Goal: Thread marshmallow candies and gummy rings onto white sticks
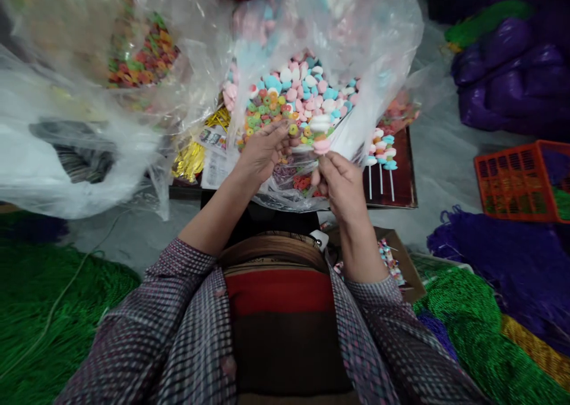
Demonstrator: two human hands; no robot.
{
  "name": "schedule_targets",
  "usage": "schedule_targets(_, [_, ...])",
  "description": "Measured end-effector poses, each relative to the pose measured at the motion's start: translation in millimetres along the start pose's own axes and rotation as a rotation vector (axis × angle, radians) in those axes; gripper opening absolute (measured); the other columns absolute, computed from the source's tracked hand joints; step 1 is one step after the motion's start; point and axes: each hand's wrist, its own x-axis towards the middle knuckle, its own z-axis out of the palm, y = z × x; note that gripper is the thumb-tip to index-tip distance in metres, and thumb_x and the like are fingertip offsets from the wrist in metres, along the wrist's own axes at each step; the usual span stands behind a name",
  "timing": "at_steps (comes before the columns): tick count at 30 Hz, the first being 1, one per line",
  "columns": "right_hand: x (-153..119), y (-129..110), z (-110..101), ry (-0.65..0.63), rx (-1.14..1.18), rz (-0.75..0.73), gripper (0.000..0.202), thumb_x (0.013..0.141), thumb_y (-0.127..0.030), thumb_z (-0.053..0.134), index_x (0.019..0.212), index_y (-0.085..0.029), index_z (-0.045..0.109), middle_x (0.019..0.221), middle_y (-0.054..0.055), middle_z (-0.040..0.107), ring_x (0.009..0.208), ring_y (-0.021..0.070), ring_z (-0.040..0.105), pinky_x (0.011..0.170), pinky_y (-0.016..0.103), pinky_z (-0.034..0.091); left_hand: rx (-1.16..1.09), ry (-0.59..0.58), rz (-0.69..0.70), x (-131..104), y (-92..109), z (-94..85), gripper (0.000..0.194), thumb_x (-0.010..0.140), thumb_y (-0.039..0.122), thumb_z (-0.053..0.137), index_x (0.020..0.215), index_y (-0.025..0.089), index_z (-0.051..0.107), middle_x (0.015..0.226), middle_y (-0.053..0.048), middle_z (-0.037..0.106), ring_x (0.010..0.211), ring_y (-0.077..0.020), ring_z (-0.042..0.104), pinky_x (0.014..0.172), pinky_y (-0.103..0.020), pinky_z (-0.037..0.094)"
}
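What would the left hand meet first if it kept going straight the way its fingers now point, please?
The left hand points up and away into the open clear plastic bag. Most likely it would first meet the small ring-shaped candies just past its fingertips, with the pink, white and blue marshmallow pieces beyond; depth is hard to judge.

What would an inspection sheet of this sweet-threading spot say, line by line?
Surface: dark brown board carrying finished candy sticks.
Job's things: clear plastic bag of pastel marshmallows and ring sweets; pink-and-white marshmallow skewer.
Clutter: second clear bag of red-orange ring candy; gold foil twist ties.
Grips: left hand reaching into the ring sweets; right hand pinching the skewer.
Cables: thin pale cord over the green bead strands.
Surroundings: orange plastic crate; purple bead strands.
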Motion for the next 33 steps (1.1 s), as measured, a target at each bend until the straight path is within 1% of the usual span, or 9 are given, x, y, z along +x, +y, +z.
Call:
schedule_targets(3, [-19.6, 4.0, -5.7, -0.099, -0.059, 0.016, 0.05, 0.094, -0.066, 0.06, 0.068, -0.024, 0.055, 0.054, -0.004, 0.052, 0.05, 0.0103, 0.039, 0.05, 0.026, 0.028, 0.092, 0.026, 0.059, 3.8, 0.4, -3.6, 0.03, 0.1, 0.048, 0.063, 0.114, 0.024, 0.074, 0.095, -0.007, 0.081, 0.088, -0.0172, 0.078, 0.072, -0.03, 0.061])
schedule_targets(7, [-28.2, 9.0, -7.9, -0.095, -0.148, 0.002, 0.05, 0.095, -0.064, 0.057, 0.066, -0.024, 0.053, 0.049, -0.005, 0.048, 0.052, 0.0116, 0.042, 0.053, 0.026, 0.029, 0.154, 0.036, 0.11, 5.0, -3.8, 0.2, 0.028, 0.101, 0.046, 0.064, 0.113, 0.025, 0.076, 0.087, -0.005, 0.077, 0.082, -0.0167, 0.076, 0.07, -0.031, 0.058])
schedule_targets(13, [-26.9, 8.3, -10.9, -0.099, -0.181, -0.008, 0.044, 0.096, -0.055, 0.057, 0.065, -0.024, 0.053, 0.047, -0.006, 0.045, 0.05, 0.0114, 0.04, 0.055, 0.027, 0.03, 0.159, -0.003, 0.145, -0.9, -1.1, 6.0, 0.02, 0.094, 0.044, 0.074, 0.098, 0.025, 0.077, 0.078, 0.0, 0.073, 0.076, -0.0136, 0.071, 0.069, -0.028, 0.055])
schedule_targets(18, [-26.9, 10.6, -8.6, -0.067, -0.123, -0.03, 0.041, 0.095, -0.061, 0.059, 0.077, -0.025, 0.065, 0.052, -0.006, 0.049, 0.054, 0.0126, 0.042, 0.059, 0.028, 0.034, 0.016, -0.086, 0.055, -11.6, 5.0, 10.7, 0.022, 0.091, 0.042, 0.075, 0.106, 0.025, 0.075, 0.095, -0.003, 0.077, 0.086, -0.0156, 0.073, 0.077, -0.031, 0.059])
schedule_targets(22, [-22.1, 18.2, -3.8, -0.046, -0.094, -0.035, 0.038, 0.095, -0.059, 0.06, 0.084, -0.024, 0.069, 0.056, -0.005, 0.054, 0.058, 0.0132, 0.046, 0.062, 0.028, 0.036, -0.122, -0.146, -0.038, -20.7, 4.4, 17.2, 0.028, 0.086, 0.046, 0.078, 0.097, 0.021, 0.077, 0.101, -0.007, 0.079, 0.093, -0.0179, 0.074, 0.083, -0.033, 0.061])
schedule_targets(26, [-3.6, 26.5, -1.3, -0.11, -0.141, -0.021, 0.049, 0.094, -0.063, 0.056, 0.067, -0.022, 0.062, 0.059, -0.002, 0.057, 0.06, 0.013, 0.047, 0.061, 0.027, 0.035, -0.143, -0.12, -0.053, -23.0, -1.3, 20.4, 0.032, 0.08, 0.051, 0.083, 0.09, 0.02, 0.078, 0.093, -0.005, 0.079, 0.086, -0.0158, 0.072, 0.08, -0.029, 0.06])
schedule_targets(29, [25.5, 28.3, -6.9, -0.11, -0.147, -0.038, 0.044, 0.089, -0.058, 0.063, 0.067, -0.021, 0.061, 0.062, -0.003, 0.054, 0.062, 0.0124, 0.046, 0.062, 0.026, 0.034, -0.091, -0.024, -0.02, -19.4, -3.0, 19.3, 0.033, 0.085, 0.05, 0.078, 0.099, 0.02, 0.078, 0.089, -0.003, 0.078, 0.077, -0.0132, 0.069, 0.072, -0.025, 0.057])
schedule_targets(31, [52.3, 27.0, -14.6, 0.03, -0.146, -0.09, 0.037, 0.085, -0.051, 0.067, 0.068, -0.021, 0.056, 0.063, -0.005, 0.048, 0.063, 0.0114, 0.042, 0.063, 0.026, 0.032, -0.016, 0.038, 0.012, -13.5, -1.3, 18.1, 0.035, 0.092, 0.047, 0.071, 0.115, 0.021, 0.075, 0.095, -0.003, 0.078, 0.074, -0.0124, 0.069, 0.066, -0.024, 0.054])
schedule_targets(33, [82.0, 25.1, -23.5, 0.235, -0.21, -0.147, 0.034, 0.085, -0.044, 0.066, 0.066, -0.021, 0.05, 0.063, -0.006, 0.04, 0.064, 0.0106, 0.038, 0.063, 0.026, 0.03, 0.127, 0.055, 0.027, -3.3, 2.4, 18.2, 0.037, 0.096, 0.041, 0.065, 0.126, 0.021, 0.072, 0.097, -0.004, 0.078, 0.072, -0.013, 0.069, 0.062, -0.023, 0.053])
